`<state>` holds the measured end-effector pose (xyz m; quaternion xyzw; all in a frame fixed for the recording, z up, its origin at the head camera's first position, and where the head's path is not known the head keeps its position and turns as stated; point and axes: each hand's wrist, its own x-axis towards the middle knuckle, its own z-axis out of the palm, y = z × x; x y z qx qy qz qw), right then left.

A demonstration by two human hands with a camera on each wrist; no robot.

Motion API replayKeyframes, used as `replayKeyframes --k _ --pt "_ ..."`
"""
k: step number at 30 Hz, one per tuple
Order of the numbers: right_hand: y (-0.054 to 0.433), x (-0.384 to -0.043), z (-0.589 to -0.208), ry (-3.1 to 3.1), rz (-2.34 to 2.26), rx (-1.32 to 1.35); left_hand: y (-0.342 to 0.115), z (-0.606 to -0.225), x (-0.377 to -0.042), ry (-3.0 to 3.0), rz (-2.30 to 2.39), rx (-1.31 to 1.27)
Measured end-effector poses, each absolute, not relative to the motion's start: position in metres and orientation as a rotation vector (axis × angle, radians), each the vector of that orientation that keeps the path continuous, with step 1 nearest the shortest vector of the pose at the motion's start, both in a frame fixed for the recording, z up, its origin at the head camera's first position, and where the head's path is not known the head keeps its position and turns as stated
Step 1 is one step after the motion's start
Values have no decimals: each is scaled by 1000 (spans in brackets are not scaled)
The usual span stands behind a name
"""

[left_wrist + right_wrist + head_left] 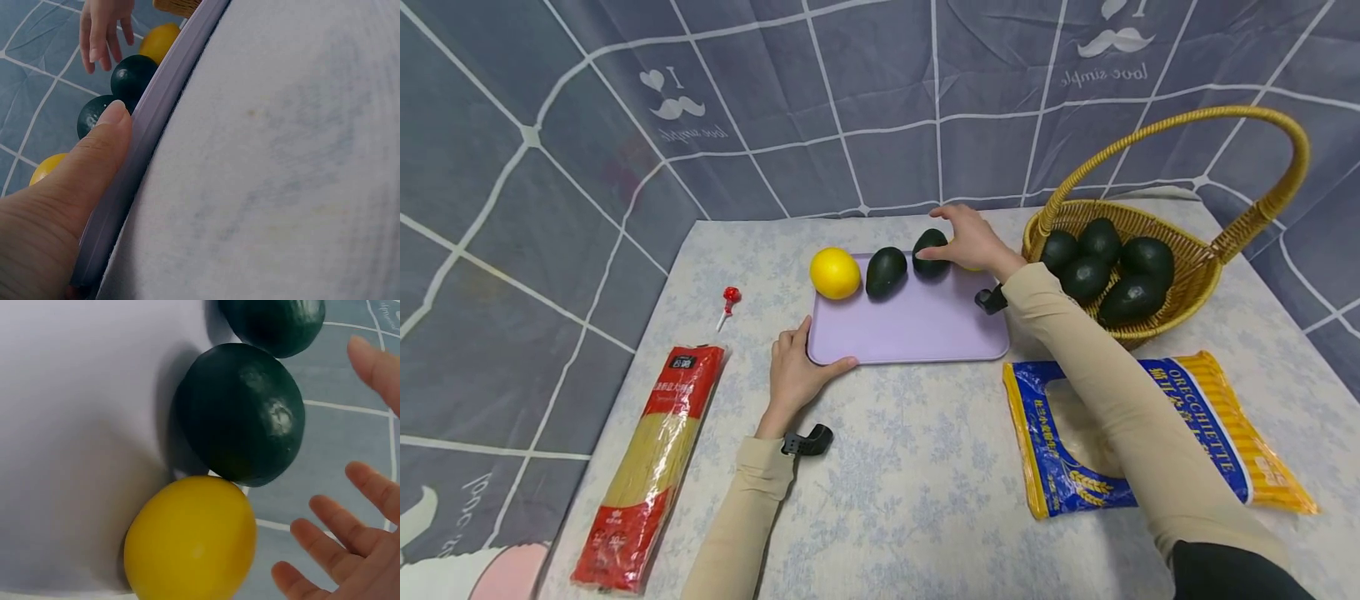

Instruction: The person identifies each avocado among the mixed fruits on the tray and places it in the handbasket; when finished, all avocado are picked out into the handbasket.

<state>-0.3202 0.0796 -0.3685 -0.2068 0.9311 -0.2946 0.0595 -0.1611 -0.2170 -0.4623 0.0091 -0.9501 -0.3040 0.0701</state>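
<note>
A lilac tray (pixel 910 333) lies on the table. Along its far side sit a lemon (pixel 835 273), an avocado (pixel 887 273), a second avocado (pixel 928 265) and another lemon (pixel 190 540), mostly hidden by my right hand in the head view. My left hand (pixel 796 372) holds the tray's near left corner, thumb along the front rim and fingers at the left side. My right hand (pixel 970 242) is at the far right, fingers spread beside the second avocado; the right wrist view shows a gap between fingertips and fruit.
A wicker basket (pixel 1198 308) with a tall handle holds several avocados (pixel 1101 267) at the right. In front of it lies a blue and yellow orecchiette bag (pixel 1187 400), partly under my right forearm. A red spaghetti pack (pixel 655 467) and a red lollipop (pixel 730 302) are at the left.
</note>
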Motion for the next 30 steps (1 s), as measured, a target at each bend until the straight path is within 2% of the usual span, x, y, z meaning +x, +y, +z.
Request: replayKeyframes --k 30 --pt "73 -355 -383 2628 -643 -780 -217 -461 -160 -2856 -928 36"
